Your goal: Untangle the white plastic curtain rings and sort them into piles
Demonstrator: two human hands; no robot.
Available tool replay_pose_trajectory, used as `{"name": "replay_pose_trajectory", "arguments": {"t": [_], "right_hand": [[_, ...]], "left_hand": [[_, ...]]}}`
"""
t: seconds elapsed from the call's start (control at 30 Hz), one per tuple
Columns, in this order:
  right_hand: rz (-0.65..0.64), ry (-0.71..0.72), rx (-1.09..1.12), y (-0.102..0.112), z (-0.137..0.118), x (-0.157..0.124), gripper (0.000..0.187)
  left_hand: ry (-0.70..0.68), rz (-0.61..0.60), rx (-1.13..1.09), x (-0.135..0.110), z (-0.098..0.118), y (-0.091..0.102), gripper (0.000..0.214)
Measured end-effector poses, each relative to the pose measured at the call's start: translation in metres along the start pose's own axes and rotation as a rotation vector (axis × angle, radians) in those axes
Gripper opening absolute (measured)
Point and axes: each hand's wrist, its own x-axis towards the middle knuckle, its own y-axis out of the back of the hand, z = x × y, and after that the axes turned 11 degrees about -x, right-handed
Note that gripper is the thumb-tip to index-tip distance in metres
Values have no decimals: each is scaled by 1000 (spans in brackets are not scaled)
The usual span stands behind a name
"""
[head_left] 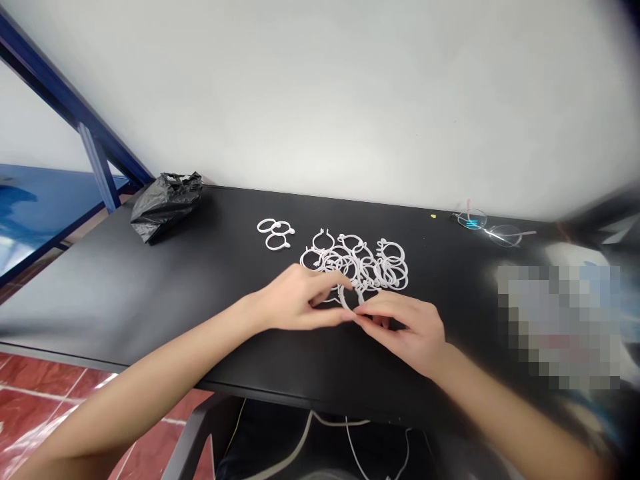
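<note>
Between both hands is one white plastic ring (pixel 344 298), gripped near the front of a pile. The fingers of my left hand (pixel 303 297) pinch it from the left. From the right, the thumb and fingertips of my right hand (pixel 407 330) close on its lower right side. Just behind my hands lies a loose pile of similar white rings (pixel 353 257), many overlapping, some with small knobs or clasp ends. Farther left, a small group of 3 white rings (pixel 277 243) lies apart from the pile.
The black table (pixel 240 267) meets a pale wall. A crumpled black plastic bag (pixel 167 203) sits at the back left. Eyeglasses (pixel 504 233) rest at the back right, near a small yellow bit (pixel 433 216). A chair armrest (pixel 193 437) and cables (pixel 300 440) are below the front edge.
</note>
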Motion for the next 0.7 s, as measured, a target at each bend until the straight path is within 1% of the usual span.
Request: {"name": "replay_pose_trajectory", "arguments": {"t": [0.07, 0.13, 0.2, 0.27, 0.4, 0.53, 0.6, 0.7], "right_hand": [[64, 55, -6, 2, -2, 1, 23], [96, 61, 1, 4, -1, 1, 31], [114, -2, 10, 5, 0, 0, 38], [114, -96, 28, 5, 2, 0, 40], [10, -266, 210, 2, 4, -3, 25], [-13, -425, 367, -3, 1, -4, 12], [-4, -454, 389, -3, -1, -4, 9], [44, -469, 382, -5, -3, -4, 8]], "left_hand": [[6, -50, -42, 0, 4, -9, 29], [37, -15, -112, 1, 6, -13, 31], [76, 39, -196, 2, 6, -13, 34], [83, 68, -266, 3, 6, -10, 38], [42, 61, -302, 5, 6, -3, 42], [38, 0, -291, 4, 8, -4, 40], [47, 19, -291, 3, 9, -6, 38], [83, 99, -290, 1, 11, -11, 24]]}}
